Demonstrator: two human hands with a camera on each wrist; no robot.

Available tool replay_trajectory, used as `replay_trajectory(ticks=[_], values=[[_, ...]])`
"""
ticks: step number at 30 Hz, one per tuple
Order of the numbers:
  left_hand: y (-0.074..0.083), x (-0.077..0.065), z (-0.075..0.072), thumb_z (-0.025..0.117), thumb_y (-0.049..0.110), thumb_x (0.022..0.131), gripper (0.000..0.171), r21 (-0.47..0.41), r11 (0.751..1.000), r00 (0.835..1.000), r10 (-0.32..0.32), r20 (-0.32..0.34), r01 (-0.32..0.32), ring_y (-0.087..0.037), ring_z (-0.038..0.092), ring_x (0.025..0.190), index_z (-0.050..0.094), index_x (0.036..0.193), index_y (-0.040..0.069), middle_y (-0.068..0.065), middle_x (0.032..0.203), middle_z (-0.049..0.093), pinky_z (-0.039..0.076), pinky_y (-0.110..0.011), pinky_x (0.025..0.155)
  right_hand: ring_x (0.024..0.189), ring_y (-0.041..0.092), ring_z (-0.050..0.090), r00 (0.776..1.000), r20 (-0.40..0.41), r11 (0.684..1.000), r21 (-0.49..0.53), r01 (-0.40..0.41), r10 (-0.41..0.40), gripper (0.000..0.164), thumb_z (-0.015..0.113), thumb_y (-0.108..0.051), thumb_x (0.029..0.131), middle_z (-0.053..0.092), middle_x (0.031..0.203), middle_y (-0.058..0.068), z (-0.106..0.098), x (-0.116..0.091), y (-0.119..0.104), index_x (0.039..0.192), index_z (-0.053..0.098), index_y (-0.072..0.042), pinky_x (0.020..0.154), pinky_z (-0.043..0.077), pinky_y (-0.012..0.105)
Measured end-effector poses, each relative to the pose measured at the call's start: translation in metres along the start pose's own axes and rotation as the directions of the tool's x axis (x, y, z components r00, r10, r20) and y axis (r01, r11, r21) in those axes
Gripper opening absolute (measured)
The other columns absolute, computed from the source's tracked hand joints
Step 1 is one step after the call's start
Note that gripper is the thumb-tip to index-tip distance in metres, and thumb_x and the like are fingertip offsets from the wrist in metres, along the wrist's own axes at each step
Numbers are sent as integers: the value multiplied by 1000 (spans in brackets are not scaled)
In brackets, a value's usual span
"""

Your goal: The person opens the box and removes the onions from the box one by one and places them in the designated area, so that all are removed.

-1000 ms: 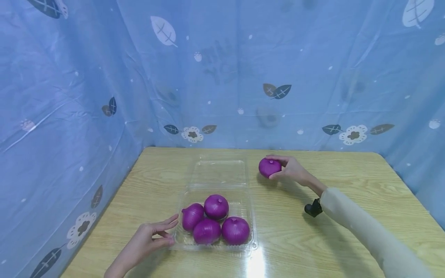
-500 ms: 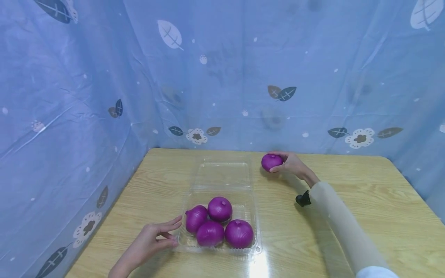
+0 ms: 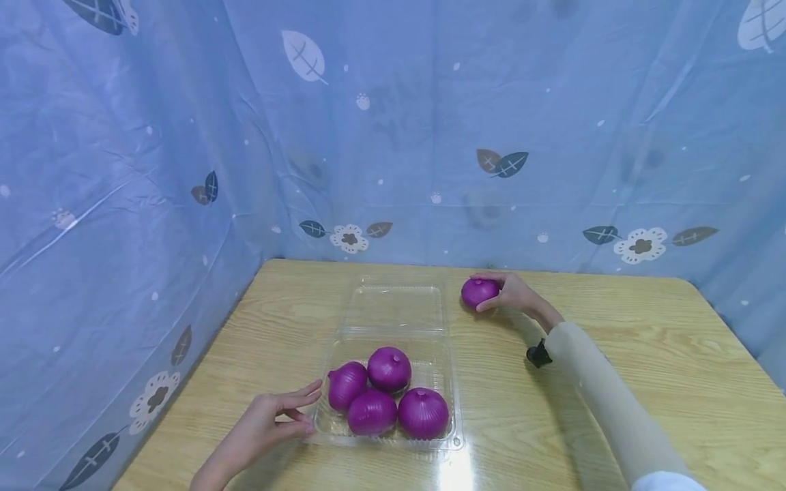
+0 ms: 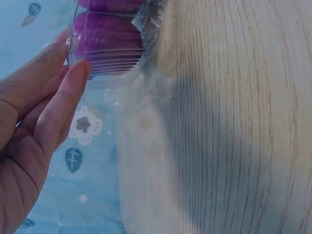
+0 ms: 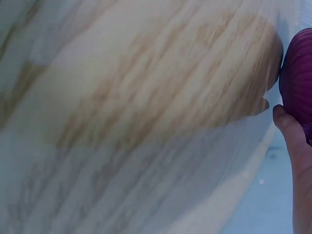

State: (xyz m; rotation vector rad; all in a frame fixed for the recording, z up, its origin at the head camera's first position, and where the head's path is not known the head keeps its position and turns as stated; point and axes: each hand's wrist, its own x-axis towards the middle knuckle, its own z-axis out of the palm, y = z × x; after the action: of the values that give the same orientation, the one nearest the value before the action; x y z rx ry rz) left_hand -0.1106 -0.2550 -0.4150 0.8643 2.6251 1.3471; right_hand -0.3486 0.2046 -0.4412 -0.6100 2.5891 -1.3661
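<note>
At the back of the table, my right hand (image 3: 514, 293) grips a purple onion (image 3: 479, 293), thumb on its near side and fingers over its far side. In the right wrist view this onion (image 5: 298, 80) is cut off by the right edge, close to the tabletop. My left hand (image 3: 264, 426) is at the left side of a clear plastic clamshell container (image 3: 456, 409), pinching its rim between thumb and fingers. Several purple onions (image 3: 424, 413) lie in the container's base. Its lid (image 3: 394, 307) is folded back toward the rear. One onion (image 4: 109, 44) shows through the ribbed wall in the left wrist view.
The wooden table (image 3: 638, 341) reaches back to a blue curtain (image 3: 393, 136) with leaf and flower prints, which also runs along the left side. A small black device (image 3: 539, 354) is attached under the right sleeve (image 3: 604, 389).
The head view has shifted slightly, so the scene sits a little further right. The right forearm is drawn in and steeper, with the onion still in hand. The left hand keeps its place at the container.
</note>
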Motion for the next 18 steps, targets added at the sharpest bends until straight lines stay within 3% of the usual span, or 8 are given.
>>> replay_trajectory(ticks=[4,8,12,18], values=[[0,1,0,72,19,84,47,4,1000,1000,-2,-1,2,-4,64,73,61,120,-10,-29,130,51,55,-23,66,123,46,45,1000,10,999,-35,-28,28,77,81,-23,78,38,143,29,0,-2,-2,142,43,-2,100,41,54],[2,1,-1,72,19,85,47,-1,1000,1000,-2,6,2,-4,64,74,60,120,-10,-30,130,50,55,-23,66,127,50,38,998,42,999,35,-40,39,70,71,-17,86,30,146,31,-1,-5,-5,144,37,0,103,36,57],[3,1,-1,71,18,85,47,-11,1000,1000,-10,10,10,-4,64,75,60,120,-11,-30,130,50,56,-23,66,129,52,34,996,83,995,95,-28,20,74,73,-5,81,28,146,31,-4,-7,-7,144,35,3,101,39,56],[0,1,0,71,17,86,45,-13,1000,1000,3,6,-3,-4,64,75,60,120,-10,-30,130,50,56,-24,66,126,50,40,989,149,990,143,-11,-10,80,79,2,73,34,143,32,-5,-9,-6,141,37,6,101,41,52]])
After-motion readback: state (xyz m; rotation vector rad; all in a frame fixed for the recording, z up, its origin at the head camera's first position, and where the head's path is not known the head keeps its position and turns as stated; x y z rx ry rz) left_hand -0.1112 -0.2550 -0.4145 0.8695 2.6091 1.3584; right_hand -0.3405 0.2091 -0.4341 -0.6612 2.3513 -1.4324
